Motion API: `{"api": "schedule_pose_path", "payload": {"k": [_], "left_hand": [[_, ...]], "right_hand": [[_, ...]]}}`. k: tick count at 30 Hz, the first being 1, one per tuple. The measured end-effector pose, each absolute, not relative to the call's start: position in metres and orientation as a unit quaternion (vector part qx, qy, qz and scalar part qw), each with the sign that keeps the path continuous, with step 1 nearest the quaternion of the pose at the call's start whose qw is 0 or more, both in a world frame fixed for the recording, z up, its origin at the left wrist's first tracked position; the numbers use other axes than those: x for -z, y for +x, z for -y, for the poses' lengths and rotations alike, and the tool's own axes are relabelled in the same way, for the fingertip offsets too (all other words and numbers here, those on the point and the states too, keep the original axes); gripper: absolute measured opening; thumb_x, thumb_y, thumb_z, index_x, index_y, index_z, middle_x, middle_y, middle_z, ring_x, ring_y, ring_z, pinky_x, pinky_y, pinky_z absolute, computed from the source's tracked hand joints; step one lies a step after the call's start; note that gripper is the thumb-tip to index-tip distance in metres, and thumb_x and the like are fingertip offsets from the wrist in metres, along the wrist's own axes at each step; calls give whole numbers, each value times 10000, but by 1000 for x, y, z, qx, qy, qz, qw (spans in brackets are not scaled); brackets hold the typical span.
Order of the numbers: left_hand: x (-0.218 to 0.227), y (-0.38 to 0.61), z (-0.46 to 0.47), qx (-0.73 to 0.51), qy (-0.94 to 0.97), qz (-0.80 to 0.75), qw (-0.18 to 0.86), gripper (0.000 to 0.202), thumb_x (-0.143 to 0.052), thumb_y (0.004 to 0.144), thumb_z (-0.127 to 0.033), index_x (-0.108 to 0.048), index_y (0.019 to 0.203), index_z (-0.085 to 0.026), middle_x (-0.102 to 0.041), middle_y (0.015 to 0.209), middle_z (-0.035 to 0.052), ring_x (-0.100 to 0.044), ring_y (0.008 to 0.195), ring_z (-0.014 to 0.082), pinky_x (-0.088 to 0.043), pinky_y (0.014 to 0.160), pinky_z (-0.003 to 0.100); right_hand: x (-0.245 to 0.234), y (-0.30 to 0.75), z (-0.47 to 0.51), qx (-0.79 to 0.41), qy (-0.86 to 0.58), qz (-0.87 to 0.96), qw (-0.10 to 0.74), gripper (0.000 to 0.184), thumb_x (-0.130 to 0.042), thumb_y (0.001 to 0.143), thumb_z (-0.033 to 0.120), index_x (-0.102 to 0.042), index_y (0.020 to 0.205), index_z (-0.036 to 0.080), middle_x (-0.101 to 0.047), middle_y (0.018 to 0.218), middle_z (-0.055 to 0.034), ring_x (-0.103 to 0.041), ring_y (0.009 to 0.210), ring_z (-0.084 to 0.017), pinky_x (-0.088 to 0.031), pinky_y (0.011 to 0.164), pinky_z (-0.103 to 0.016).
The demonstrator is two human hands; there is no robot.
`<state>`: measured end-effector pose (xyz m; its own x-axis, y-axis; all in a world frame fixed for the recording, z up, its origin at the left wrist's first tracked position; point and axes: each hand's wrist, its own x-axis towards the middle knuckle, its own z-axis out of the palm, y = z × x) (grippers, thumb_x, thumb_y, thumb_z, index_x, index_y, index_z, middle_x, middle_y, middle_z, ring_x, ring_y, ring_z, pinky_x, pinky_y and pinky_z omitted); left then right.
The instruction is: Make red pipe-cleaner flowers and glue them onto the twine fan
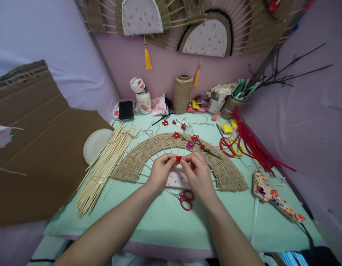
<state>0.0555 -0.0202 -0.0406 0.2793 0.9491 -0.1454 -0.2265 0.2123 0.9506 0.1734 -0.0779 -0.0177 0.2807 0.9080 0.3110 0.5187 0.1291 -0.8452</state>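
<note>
Between the fingertips of both hands is a small red pipe-cleaner flower [178,159], partly hidden by the fingers. My left hand [163,168] pinches it from the left, while my right hand [197,171] pinches its right side. Beneath them lies a half-ring fan [156,144] woven from twine over thin sticks, with a spotted pink-white fabric [176,178] at its centre. A dark twig [211,151] rests on the fan's right part, with red flowers [195,137] and a magenta flower [190,145] around it. Red-handled scissors [185,199] lie just below the fan.
A bundle of sticks [106,168] and cardboard [40,147] are on the left. To the right lie a floral glue gun [276,197], red pipe cleaners [251,144] and more scissors [228,147]. A twine spool [183,94] and a white bottle [144,101] stand at the back.
</note>
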Motion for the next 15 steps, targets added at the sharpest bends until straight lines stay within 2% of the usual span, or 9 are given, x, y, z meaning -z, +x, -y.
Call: {"api": "schedule_pose_path", "payload": {"k": [8, 12, 15], "left_hand": [[44, 49, 16, -426, 557, -413, 581, 94, -670, 728, -249, -712, 743, -166, -683, 763, 21, -577, 737, 142, -428, 713, 254], [43, 53, 18, -441, 468, -385, 662, 115, -698, 721, -269, -699, 750, -158, -639, 680, 1, -528, 648, 102, -408, 647, 223], [40, 56, 19, -437, 361, -339, 751, 178, -748, 681, -291, -680, 746, -141, -613, 662, -2, -517, 625, 81, -405, 632, 206]], "right_hand": [[18, 177, 78, -197, -642, 563, 481, 140, -537, 865, 234, -577, 736, 200, -575, 801, -20, -522, 775, -172, -396, 696, -309], [17, 176, 78, -191, -637, 525, 532, 69, -599, 837, 252, -621, 796, 201, -588, 807, -11, -533, 709, -150, -422, 637, -285], [17, 175, 77, -181, -616, 523, 560, 91, -591, 844, 226, -654, 906, 205, -604, 897, -30, -568, 787, -154, -451, 653, -280]]}}
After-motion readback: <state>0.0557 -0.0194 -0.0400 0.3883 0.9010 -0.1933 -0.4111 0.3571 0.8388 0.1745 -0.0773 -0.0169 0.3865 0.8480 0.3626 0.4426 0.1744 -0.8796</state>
